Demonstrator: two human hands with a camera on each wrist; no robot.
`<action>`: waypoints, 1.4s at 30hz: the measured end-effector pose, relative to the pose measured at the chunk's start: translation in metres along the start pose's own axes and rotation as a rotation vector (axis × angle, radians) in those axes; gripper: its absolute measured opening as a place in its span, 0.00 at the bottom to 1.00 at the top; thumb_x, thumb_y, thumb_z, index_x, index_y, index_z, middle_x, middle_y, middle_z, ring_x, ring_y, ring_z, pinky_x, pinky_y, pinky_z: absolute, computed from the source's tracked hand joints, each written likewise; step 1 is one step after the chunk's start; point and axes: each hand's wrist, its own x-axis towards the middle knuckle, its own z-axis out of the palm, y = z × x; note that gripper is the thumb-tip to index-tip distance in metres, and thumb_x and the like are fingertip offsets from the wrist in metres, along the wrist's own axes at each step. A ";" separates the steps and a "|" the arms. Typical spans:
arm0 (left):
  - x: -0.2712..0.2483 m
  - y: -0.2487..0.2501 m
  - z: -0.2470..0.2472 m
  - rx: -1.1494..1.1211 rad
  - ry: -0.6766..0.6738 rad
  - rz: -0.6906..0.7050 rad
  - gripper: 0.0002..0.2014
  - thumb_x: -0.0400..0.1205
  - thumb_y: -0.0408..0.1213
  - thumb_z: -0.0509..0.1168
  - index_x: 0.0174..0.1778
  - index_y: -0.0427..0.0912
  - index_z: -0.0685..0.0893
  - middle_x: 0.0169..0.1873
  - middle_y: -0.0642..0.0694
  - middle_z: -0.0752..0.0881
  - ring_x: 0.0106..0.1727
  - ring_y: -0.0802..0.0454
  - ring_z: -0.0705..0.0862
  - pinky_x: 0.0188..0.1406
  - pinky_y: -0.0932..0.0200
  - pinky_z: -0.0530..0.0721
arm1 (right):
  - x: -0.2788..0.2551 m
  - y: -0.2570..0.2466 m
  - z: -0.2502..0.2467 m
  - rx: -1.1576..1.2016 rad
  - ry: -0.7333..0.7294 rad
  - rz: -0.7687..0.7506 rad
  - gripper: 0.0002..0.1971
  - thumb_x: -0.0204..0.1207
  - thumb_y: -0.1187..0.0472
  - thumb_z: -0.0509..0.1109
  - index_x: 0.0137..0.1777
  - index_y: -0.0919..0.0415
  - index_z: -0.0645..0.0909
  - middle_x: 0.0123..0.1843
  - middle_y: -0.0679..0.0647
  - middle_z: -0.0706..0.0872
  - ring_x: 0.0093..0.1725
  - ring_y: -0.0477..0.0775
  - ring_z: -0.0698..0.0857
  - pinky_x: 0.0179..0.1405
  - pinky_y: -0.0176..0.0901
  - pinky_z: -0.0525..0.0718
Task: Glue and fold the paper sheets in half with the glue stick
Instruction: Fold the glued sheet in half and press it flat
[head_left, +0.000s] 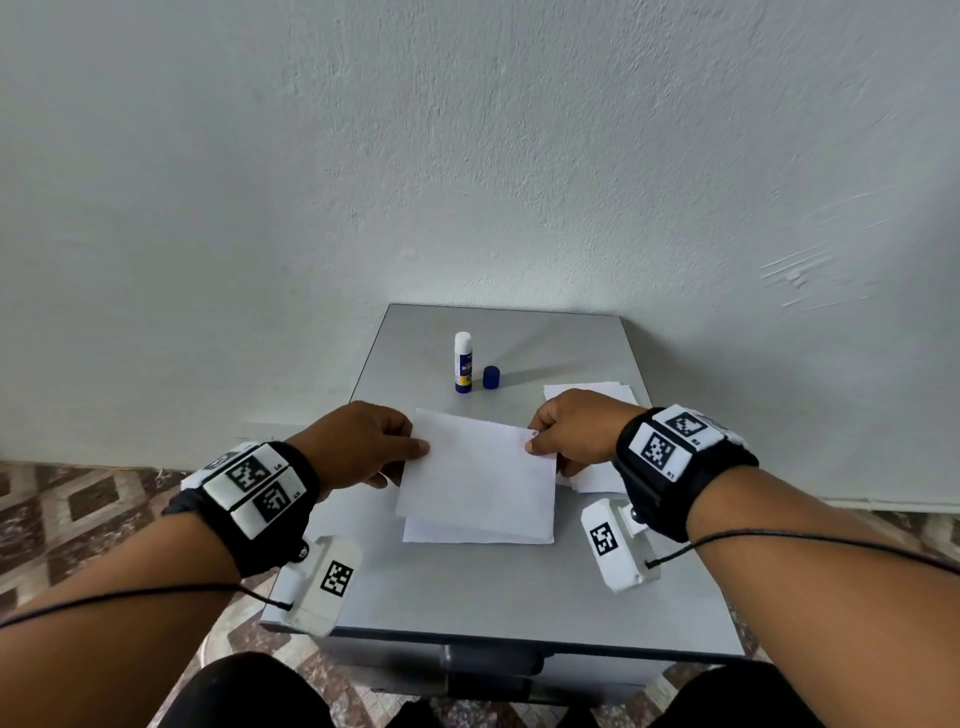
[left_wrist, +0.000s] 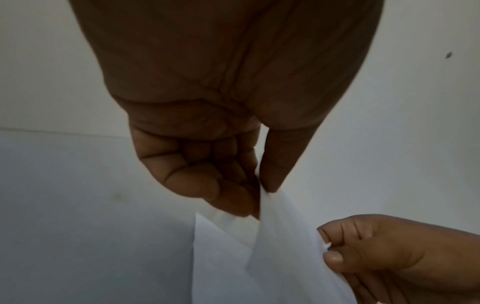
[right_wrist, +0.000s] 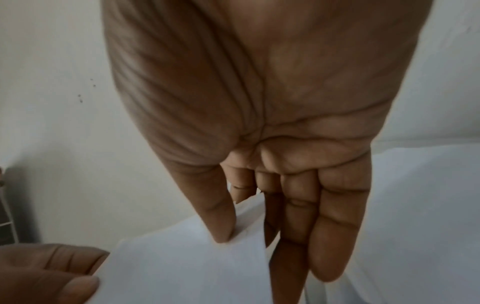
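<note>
Labels first: glue stick (head_left: 463, 362) has a blue-and-yellow label, but I can't read the print at this size. Wrist bands (head_left: 670, 452) carry black-and-white square markers; next to them I make out small codes, "R1" on the right one, the left ones too small to be sure.

Counts: one glue stick, standing upright and uncapped at the far part of the grey table (head_left: 519, 597). One blue cap (head_left: 491, 377) just beside it, on its right, not touching. One paper sheet (head_left: 480, 475) in my hands, mid-table. One stack of sheets (head_left: 589, 391) at the right edge; I can't count the stack.

My left hand (head_left: 363, 447) pinches the sheet's left far corner between thumb and curled fingers; left wrist view confirms the pinch. My right hand (head_left: 571, 431) pinches the right far corner, thumb on top, fingers underneath; right wrist view shows the same. The far half is lifted and folded toward me over the near half, which lies flat on the table; the near edge of the lower half sticks out below the upper one.

Hidden: the stack is mostly behind my right hand and wrist. Both wrist views are soft; glue on the sheet can't be made out.
</note>
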 end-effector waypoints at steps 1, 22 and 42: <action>0.000 -0.002 0.002 -0.009 -0.006 -0.017 0.14 0.82 0.38 0.72 0.30 0.42 0.81 0.29 0.49 0.89 0.33 0.55 0.88 0.35 0.61 0.84 | 0.001 0.001 0.002 0.047 -0.019 0.025 0.11 0.82 0.59 0.69 0.60 0.64 0.84 0.55 0.62 0.89 0.49 0.59 0.90 0.53 0.47 0.89; 0.005 -0.007 0.012 0.216 -0.014 -0.070 0.14 0.78 0.42 0.74 0.32 0.42 0.79 0.26 0.50 0.88 0.21 0.58 0.81 0.29 0.66 0.77 | 0.010 0.004 0.015 -0.203 0.032 -0.011 0.13 0.80 0.60 0.69 0.61 0.65 0.85 0.57 0.60 0.89 0.51 0.58 0.87 0.56 0.46 0.84; 0.010 -0.006 0.015 0.424 0.030 -0.102 0.13 0.73 0.46 0.78 0.32 0.47 0.82 0.27 0.50 0.84 0.27 0.57 0.80 0.32 0.64 0.76 | 0.014 -0.001 0.020 -0.354 0.053 -0.041 0.19 0.84 0.56 0.63 0.61 0.71 0.85 0.60 0.63 0.87 0.59 0.61 0.85 0.53 0.42 0.79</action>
